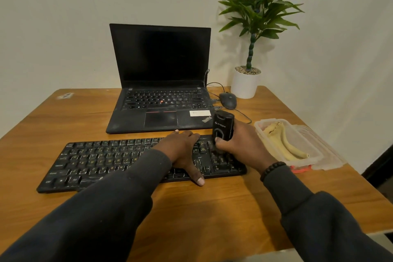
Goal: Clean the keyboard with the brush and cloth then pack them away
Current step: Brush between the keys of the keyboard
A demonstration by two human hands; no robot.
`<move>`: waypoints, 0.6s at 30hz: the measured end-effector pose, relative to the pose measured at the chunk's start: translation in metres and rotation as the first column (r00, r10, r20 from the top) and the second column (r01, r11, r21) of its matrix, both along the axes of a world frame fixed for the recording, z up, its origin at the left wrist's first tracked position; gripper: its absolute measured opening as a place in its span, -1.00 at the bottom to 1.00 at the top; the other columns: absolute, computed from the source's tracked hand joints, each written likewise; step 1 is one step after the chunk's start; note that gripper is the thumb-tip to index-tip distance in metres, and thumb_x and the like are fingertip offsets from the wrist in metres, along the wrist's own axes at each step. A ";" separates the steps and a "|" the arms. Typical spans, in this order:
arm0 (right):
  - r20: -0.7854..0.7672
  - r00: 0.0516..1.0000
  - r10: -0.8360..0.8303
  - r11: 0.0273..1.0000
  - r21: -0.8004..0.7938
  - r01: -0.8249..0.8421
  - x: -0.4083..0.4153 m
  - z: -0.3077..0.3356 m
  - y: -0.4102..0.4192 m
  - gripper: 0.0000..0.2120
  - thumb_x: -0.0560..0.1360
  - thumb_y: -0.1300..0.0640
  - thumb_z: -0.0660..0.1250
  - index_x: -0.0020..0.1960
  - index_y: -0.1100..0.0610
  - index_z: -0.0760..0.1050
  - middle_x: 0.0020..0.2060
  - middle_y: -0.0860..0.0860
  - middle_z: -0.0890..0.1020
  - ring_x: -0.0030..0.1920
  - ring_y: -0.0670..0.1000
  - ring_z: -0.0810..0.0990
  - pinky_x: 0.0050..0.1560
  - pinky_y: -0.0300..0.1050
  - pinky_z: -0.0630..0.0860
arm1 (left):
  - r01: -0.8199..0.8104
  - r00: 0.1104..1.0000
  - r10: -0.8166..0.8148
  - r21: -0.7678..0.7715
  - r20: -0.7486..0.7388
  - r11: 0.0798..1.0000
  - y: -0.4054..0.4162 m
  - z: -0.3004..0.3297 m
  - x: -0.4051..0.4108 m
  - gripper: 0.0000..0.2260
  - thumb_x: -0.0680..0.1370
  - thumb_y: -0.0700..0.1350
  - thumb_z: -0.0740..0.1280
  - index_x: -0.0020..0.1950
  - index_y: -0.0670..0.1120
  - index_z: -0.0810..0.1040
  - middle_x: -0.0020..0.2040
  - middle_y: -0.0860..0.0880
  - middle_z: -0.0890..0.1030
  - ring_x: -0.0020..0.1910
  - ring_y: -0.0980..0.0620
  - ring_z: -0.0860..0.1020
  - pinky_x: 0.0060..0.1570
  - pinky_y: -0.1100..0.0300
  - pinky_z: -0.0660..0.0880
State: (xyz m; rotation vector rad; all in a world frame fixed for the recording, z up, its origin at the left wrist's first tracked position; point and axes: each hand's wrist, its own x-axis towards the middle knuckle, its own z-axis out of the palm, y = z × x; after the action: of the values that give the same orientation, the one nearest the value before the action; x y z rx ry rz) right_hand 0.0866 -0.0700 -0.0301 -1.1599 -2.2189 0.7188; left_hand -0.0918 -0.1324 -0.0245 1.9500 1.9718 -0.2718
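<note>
Keyboard (95, 161): near table (212, 215) front edge. Left hand (182, 151): flat, pressing keys. Right hand (240, 144): grasping brush (222, 126) over keyboard's right end. Cloth (282, 142): in box (314, 155) at right edge.

Plain pale wall (63, 17) behind a wooden desk (212, 215), dimly warm-lit

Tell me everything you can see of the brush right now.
The brush is a black, plastic-looking block with pale lettering on its face. It stands upright over the right end of the black keyboard, its lower end hidden by the right hand, which grips it. Its bristles cannot be made out. The left hand lies flat on the keys beside it.
</note>
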 end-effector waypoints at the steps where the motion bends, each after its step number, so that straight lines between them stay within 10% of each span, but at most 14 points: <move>1: -0.020 0.999 -0.028 1.000 0.013 0.028 0.000 -0.001 0.003 -0.63 0.36 -0.02 0.48 0.10 -0.03 0.45 -0.09 -0.15 0.60 -0.08 -0.18 0.56 -0.15 -0.27 0.48 | -0.002 1.000 0.002 0.000 0.006 1.000 0.000 0.000 0.000 0.21 0.22 0.28 0.58 0.63 -0.02 -0.08 0.63 -0.05 0.06 0.59 -0.19 0.04 0.52 -0.19 0.13; 18: -0.049 0.999 0.005 0.989 -0.149 -0.013 -0.005 0.002 0.015 -0.66 0.38 -0.06 0.46 0.10 -0.03 0.48 -0.07 -0.12 0.65 -0.11 -0.15 0.62 -0.06 -0.16 0.57 | -0.003 1.000 0.003 -0.008 0.004 1.000 0.000 0.002 0.001 0.20 0.22 0.28 0.58 0.63 -0.02 -0.07 0.63 -0.06 0.06 0.59 -0.21 -0.01 0.53 -0.20 0.08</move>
State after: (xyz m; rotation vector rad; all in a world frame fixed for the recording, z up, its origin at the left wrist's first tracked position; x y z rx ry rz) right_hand 0.0814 -0.0547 -0.0286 -1.1909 -2.1617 0.9206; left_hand -0.0904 -0.1327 -0.0225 1.9406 1.9680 -0.2749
